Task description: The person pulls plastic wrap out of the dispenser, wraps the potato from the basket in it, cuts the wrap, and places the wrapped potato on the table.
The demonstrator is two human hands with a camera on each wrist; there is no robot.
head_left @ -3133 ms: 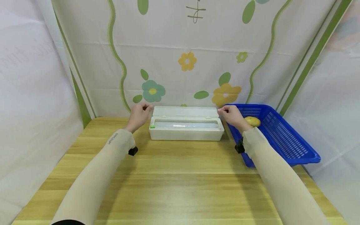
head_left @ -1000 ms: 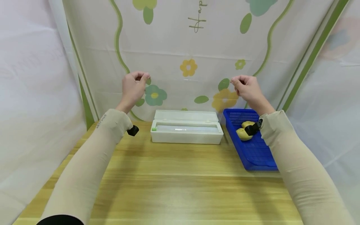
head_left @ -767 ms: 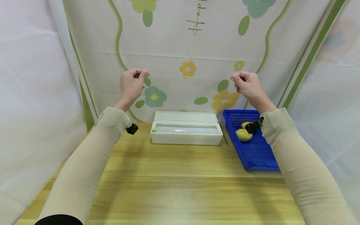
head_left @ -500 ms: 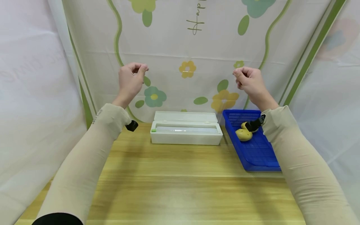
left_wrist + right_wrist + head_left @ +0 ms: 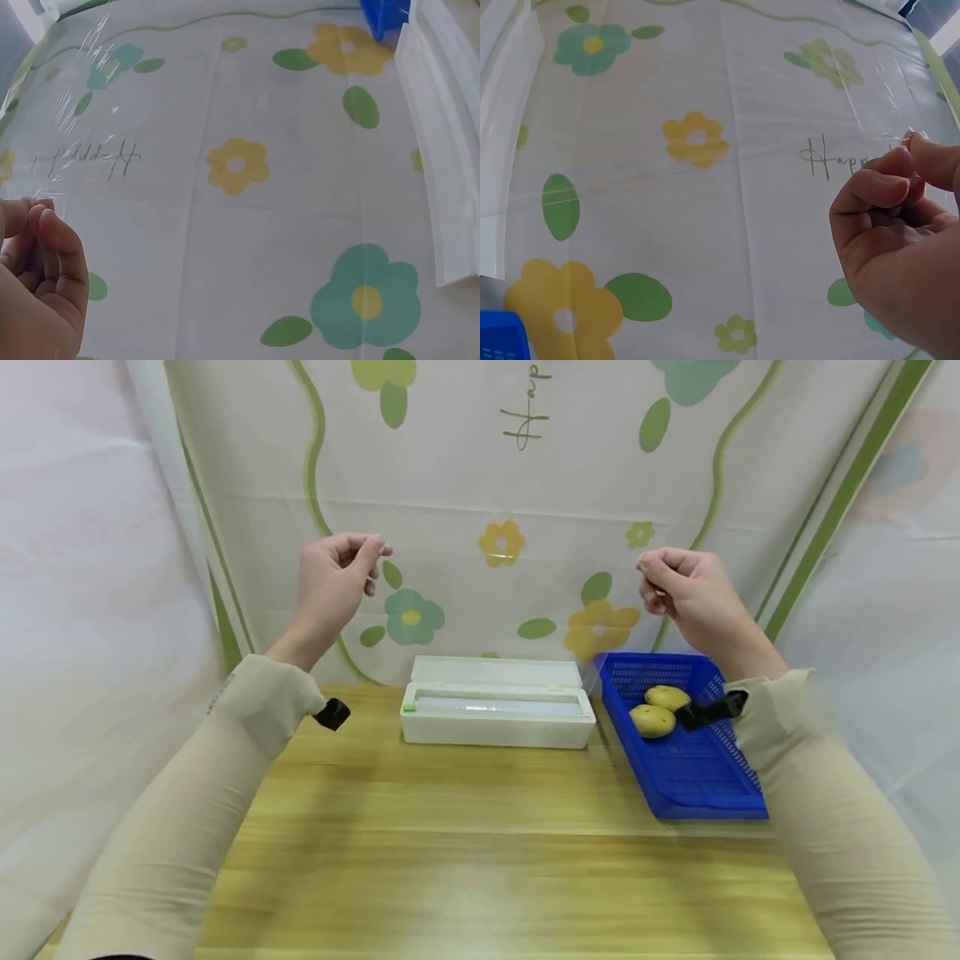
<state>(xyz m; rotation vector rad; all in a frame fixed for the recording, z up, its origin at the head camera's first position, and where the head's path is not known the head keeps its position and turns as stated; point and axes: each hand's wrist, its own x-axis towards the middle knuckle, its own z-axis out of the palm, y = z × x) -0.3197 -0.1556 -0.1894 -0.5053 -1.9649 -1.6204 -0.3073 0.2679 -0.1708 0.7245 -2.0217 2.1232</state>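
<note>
On the left, the raised left hand (image 5: pixel 333 578) is pinching clear film (image 5: pixel 501 557) between thumb and fingers. The film is spanning the gap rightward between both hands. In the middle, an open white box (image 5: pixel 495 731) is sitting far back on the table (image 5: pixel 465 860). Farther right, a blue basket (image 5: pixel 693 781) is holding two potatoes (image 5: pixel 652 721), and the raised right hand (image 5: pixel 697 589) is pinching the film too.

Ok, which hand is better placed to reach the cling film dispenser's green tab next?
Probably the left hand: it's nearer the green tab, at the white cling film dispenser's left end. The right hand is beyond the opposite end. Both pinch clear film, though.
</note>
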